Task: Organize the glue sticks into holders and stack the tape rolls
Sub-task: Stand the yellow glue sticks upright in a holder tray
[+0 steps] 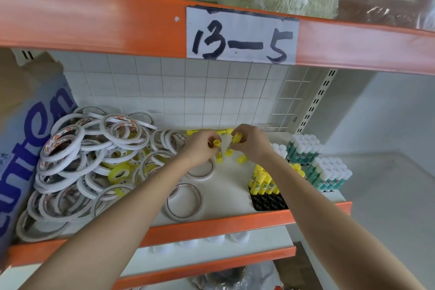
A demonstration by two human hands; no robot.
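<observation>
My left hand [203,148] grips a yellow glue stick [218,149] upright over the white shelf [231,183]. My right hand [250,142] holds a second yellow glue stick [235,140], tilted, close beside the first. More loose yellow sticks [242,159] lie under and behind the hands. A black holder [268,202] at the front right carries several yellow sticks [261,180] in its back rows. A big heap of white tape rolls [89,155] fills the left of the shelf. Two single rolls [184,200] lie flat near the front edge.
Green-and-white glue sticks [324,172] stand packed in holders at the far right. A blue-printed bag [26,153] leans at the left end. Above hangs an orange shelf beam with a "13-5" label [241,35]. The lower orange shelf edge [211,226] runs in front.
</observation>
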